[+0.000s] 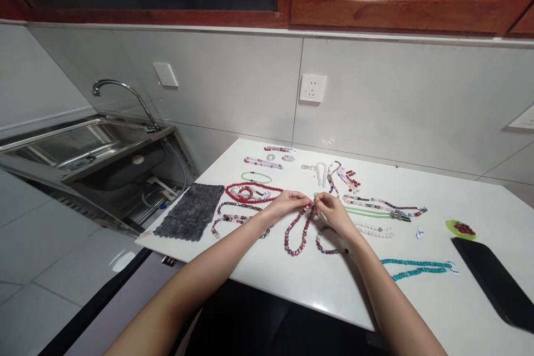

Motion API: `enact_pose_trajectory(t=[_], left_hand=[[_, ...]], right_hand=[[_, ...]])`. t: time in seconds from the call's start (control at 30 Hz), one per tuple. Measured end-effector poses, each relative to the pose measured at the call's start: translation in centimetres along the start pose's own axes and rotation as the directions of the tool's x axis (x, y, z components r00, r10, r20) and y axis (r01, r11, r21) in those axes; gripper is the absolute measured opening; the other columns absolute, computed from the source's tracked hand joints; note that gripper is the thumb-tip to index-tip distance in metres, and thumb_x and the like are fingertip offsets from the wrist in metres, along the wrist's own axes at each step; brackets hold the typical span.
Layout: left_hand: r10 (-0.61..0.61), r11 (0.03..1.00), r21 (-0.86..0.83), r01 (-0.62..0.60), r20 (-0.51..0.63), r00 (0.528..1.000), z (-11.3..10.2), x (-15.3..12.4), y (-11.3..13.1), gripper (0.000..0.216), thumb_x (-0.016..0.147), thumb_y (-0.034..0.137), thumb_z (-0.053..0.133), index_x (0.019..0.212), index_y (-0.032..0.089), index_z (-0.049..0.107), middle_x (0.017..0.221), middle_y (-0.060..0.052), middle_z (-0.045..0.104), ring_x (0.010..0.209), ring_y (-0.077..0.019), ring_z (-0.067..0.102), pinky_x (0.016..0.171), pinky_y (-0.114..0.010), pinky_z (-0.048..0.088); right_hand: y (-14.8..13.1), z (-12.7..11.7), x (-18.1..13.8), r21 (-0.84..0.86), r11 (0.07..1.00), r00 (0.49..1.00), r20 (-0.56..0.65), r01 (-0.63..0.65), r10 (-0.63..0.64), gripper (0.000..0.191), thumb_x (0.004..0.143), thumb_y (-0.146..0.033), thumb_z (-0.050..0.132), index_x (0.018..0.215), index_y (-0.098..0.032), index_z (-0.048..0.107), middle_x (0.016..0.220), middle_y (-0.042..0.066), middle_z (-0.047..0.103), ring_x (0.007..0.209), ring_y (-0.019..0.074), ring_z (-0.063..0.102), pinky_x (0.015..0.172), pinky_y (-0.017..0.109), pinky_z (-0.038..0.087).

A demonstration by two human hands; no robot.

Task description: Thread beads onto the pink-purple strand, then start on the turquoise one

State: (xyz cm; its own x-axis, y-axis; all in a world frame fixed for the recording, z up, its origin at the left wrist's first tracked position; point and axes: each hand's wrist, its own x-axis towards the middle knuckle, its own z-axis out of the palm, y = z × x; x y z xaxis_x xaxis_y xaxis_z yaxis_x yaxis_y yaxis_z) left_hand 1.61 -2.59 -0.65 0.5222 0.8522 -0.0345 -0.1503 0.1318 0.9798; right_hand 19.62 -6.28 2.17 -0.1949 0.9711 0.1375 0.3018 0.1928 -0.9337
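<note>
A loop of dark red beads (297, 252) hangs down from my fingertips to the white table, its two ends meeting at the top. My left hand (292, 203) pinches one end of the bead string from the left. From the right, my right hand (331, 210) pinches close beside it, with fingertips almost touching the left ones. Any knot or thread between the fingers is too small to make out. Just left of my hands lies a bright red bead necklace (233, 193). Below my right hand is a dark multicoloured bead string (323, 247), partly covered by the wrist.
Several bead strings lie across the white table (267, 267), including a turquoise strand (417, 262) and a green loop (250, 181). A dark grey cloth (192, 212) covers the left edge. At right are a green dish (453, 228) of red beads and a black tray-like object (494, 283).
</note>
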Motion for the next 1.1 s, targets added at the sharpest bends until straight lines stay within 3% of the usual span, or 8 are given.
enact_pose_trajectory(t=[0.2,0.4,0.8,1.1], left_hand=[[-0.001,0.987,0.162,0.008,-0.042,0.999,-0.3,-0.1,0.0,0.036,0.071,0.041,0.072,0.09,0.01,0.072,0.082,-0.009,0.068,0.069,-0.0131,0.058,0.065,-0.025,0.041],[-0.006,0.989,0.146,0.008,-0.014,1.0,-0.5,0.1,-0.2,0.034,0.068,0.036,0.074,0.089,0.01,0.067,0.078,-0.008,0.066,0.064,-0.0112,0.056,0.062,-0.024,0.04],[0.161,0.953,0.27,-0.139,-0.059,0.985,-0.2,-0.1,0.9,0.015,0.068,0.025,0.062,0.076,0.012,0.059,0.064,0.003,0.044,0.057,-0.0063,0.034,0.054,-0.021,0.023],[0.13,0.967,0.21,-0.147,0.095,0.987,0.4,-0.9,1.3,0.015,0.07,0.027,0.063,0.074,0.014,0.057,0.065,0.003,0.038,0.055,-0.006,0.028,0.054,-0.023,0.021]], right_hand=[[0.4,0.0,0.0,0.006,1.0,0.999,0.032,0.007,-0.008,0.013,0.08,-0.029,0.046,0.074,-0.019,0.053,0.069,0.0,0.055,0.065,0.0148,0.049,0.063,0.026,0.038],[0.5,0.0,0.0,-0.026,0.999,0.999,0.026,0.026,-0.025,0.013,0.08,-0.03,0.047,0.075,-0.019,0.052,0.069,-0.001,0.053,0.064,0.0141,0.047,0.063,0.026,0.037],[0.7,0.7,0.0,-0.245,0.965,0.989,-0.086,0.098,-0.122,0.011,0.078,-0.03,0.046,0.073,-0.02,0.049,0.067,-0.001,0.051,0.061,0.0144,0.04,0.059,0.026,0.032],[1.4,0.7,0.2,-0.191,0.979,0.987,-0.129,0.067,-0.092,0.009,0.076,-0.028,0.048,0.072,-0.02,0.047,0.066,-0.002,0.049,0.061,0.0139,0.04,0.058,0.025,0.032]])
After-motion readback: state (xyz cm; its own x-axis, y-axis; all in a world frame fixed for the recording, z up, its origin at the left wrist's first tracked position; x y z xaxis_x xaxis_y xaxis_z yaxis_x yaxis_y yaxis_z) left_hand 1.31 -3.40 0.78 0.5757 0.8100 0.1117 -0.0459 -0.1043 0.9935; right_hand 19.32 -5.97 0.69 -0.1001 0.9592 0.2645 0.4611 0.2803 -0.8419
